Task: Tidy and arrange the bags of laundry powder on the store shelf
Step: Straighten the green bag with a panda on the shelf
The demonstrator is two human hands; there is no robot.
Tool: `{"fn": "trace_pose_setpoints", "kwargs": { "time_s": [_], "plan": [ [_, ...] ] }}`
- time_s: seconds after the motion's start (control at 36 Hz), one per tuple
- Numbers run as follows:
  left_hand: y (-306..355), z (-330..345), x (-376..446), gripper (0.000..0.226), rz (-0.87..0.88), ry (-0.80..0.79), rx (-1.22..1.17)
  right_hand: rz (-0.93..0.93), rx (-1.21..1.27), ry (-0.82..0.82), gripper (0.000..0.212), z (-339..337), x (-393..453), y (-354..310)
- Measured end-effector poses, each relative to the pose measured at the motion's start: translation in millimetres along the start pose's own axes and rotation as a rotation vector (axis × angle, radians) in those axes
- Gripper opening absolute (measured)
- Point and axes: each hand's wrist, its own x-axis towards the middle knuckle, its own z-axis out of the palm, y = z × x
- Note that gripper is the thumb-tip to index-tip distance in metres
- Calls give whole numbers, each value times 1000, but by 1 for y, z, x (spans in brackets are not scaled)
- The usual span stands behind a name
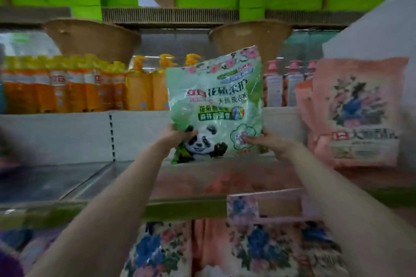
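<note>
While the left hand (180, 138) and right hand (264, 141) each grip a lower corner of the green panda bag (216, 105), held upright above the shelf (74, 177), placement appears unfinished; pink bags (360, 114) stand right, floral bags (258, 247) below.

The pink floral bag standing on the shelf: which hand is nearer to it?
Right. The right hand holds the green panda bag's lower right corner, just left of the pink floral bag; the left hand holds the opposite corner, farther away.
</note>
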Motion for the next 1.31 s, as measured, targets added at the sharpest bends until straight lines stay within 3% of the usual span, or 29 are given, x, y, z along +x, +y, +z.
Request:
{"fn": "trace_pose_setpoints", "kwargs": {
  "time_s": [0.11,0.19,0.36,0.5,0.58,0.75,0.86,0.94,1.03,1.11,1.19,1.31],
  "plan": [
    [3,37,14,42,-21,7,92,-1,-64,88,54,-21,7,20],
    [2,53,21,45,-68,22,87,13,-99,114,43,-29,11,27],
    [-21,70,60,46,-115,43,50,62,-166,79,54,-36,25,24],
    [-3,78,62,45,-110,110,40,84,-280,20,45,-44,48,25],
    [-4,82,63,40,-93,65,30,139,-428,41,46,-43,54,29],
    [-25,82,63,59,-88,38,140,207,-528,42,50,-44,63,29],
    [-26,77,69,59,-74,49,298,189,-601,74,46,-49,73,24],
    [-28,83,71,65,-74,141,347,173,-646,126,29,-48,80,29],
    [-25,96,64,82,-133,302,356,189,-781,227,39,-41,81,37],
    [-20,101,54,79,-69,334,489,178,-846,331,44,-32,76,41],
    [-15,96,44,78,-55,255,500,179,-970,433,37,-23,70,38],
    [-15,78,24,87,-43,-69,637,201,-1176,440,32,-16,58,25]
  ]
}}
